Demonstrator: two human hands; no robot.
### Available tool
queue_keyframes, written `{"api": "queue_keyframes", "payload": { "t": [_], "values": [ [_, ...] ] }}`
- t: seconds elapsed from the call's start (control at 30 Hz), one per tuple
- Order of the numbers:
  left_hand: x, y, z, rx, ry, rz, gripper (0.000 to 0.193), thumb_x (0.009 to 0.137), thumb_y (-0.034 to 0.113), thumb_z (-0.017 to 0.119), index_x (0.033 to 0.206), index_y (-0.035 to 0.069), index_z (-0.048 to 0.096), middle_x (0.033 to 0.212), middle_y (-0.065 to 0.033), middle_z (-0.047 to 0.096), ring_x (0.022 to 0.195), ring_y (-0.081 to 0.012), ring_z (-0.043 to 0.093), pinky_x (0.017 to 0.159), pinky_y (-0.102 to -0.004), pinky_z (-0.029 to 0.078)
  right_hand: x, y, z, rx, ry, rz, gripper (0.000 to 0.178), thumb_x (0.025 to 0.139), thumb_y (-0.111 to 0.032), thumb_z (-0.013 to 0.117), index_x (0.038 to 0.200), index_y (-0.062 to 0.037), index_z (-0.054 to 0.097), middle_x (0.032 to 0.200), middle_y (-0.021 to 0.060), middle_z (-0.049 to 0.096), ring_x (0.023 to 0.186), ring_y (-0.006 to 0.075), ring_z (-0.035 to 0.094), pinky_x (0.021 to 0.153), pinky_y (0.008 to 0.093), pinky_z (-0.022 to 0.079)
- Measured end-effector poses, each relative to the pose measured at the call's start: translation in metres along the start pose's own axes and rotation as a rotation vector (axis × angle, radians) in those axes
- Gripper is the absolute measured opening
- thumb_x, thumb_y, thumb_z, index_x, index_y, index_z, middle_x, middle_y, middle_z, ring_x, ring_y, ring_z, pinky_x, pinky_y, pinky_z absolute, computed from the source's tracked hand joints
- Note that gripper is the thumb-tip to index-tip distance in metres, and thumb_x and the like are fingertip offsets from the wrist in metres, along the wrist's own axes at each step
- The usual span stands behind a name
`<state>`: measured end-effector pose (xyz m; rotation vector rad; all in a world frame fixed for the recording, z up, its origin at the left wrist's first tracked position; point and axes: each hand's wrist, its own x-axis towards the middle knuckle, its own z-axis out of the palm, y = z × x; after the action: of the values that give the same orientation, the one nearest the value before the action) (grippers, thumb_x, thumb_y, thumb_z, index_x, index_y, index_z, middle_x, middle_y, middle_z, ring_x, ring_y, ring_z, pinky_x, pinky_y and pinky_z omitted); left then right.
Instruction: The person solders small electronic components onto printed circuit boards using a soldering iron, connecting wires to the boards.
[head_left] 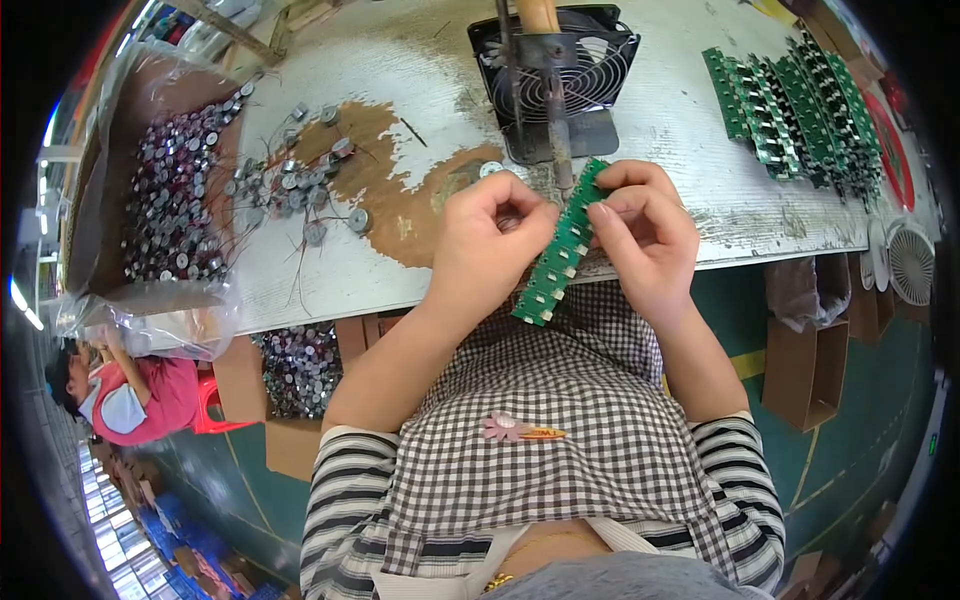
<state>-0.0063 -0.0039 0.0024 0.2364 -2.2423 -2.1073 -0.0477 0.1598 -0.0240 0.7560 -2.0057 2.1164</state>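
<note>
A long green circuit board strip [556, 262] with small metal parts along it slants between my hands at the table's front edge. My right hand [652, 228] pinches its upper part between thumb and fingers. My left hand [488, 240] is closed, thumb against forefinger, at the board's left edge; what it pinches is hidden. Just beyond the left knuckles sits a small round metal part [490, 170]. A soldering iron [558, 125] points down on a stand, its tip close to the board's upper end.
Behind the iron stands a black fan [600, 75]. Loose round wired parts [300, 185] lie left of centre, beside a plastic-lined box [115, 200] full of them. Stacked green boards [795, 115] rest at the far right. Below the table are cardboard boxes [790, 385]; a seated person [140, 395] works at left.
</note>
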Motion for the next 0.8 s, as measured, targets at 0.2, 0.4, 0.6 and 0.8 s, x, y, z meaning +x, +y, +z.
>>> {"api": "queue_keyframes", "payload": {
  "t": [0.2, 0.4, 0.6, 0.8],
  "values": [
    [0.002, 0.002, 0.005, -0.051, 0.017, 0.037, 0.009, 0.08, 0.005, 0.066, 0.078, 0.001, 0.059, 0.069, 0.0015, 0.058, 0.058, -0.0022, 0.049, 0.051, -0.0181, 0.039, 0.007, -0.008, -0.006, -0.141, 0.003, -0.074, 0.008, 0.075, 0.004, 0.066, 0.076, 0.002, 0.058, 0.086, 0.0146, 0.062, 0.08, 0.0172, 0.061, 0.058, 0.0226, 0.045],
    [-0.006, 0.003, 0.006, 0.008, 0.045, 0.031, 0.008, 0.081, 0.005, 0.066, 0.077, 0.001, 0.059, 0.069, 0.0016, 0.058, 0.059, -0.0019, 0.049, 0.051, -0.0178, 0.038, 0.005, -0.002, -0.007, -0.174, -0.028, -0.174, 0.009, 0.074, 0.003, 0.067, 0.074, 0.0011, 0.058, 0.084, 0.0151, 0.062, 0.081, 0.0183, 0.062, 0.057, 0.0239, 0.045],
    [-0.006, 0.0, 0.008, 0.03, 0.064, 0.068, 0.011, 0.079, 0.005, 0.066, 0.074, 0.0, 0.058, 0.065, 0.0023, 0.057, 0.057, -0.0011, 0.046, 0.05, -0.0184, 0.038, -0.004, -0.003, -0.004, -0.084, 0.018, -0.018, 0.008, 0.075, 0.003, 0.066, 0.074, 0.0015, 0.058, 0.094, 0.017, 0.062, 0.072, 0.0147, 0.062, 0.056, 0.0217, 0.045],
    [-0.003, 0.001, 0.008, 0.031, 0.071, 0.07, 0.01, 0.081, 0.005, 0.066, 0.077, 0.001, 0.058, 0.068, 0.002, 0.057, 0.058, -0.0016, 0.047, 0.051, -0.0178, 0.038, 0.003, -0.005, -0.006, -0.176, -0.007, -0.08, 0.008, 0.075, 0.004, 0.066, 0.074, 0.0008, 0.058, 0.093, 0.0172, 0.062, 0.072, 0.0154, 0.061, 0.056, 0.0221, 0.045]
  ]
}}
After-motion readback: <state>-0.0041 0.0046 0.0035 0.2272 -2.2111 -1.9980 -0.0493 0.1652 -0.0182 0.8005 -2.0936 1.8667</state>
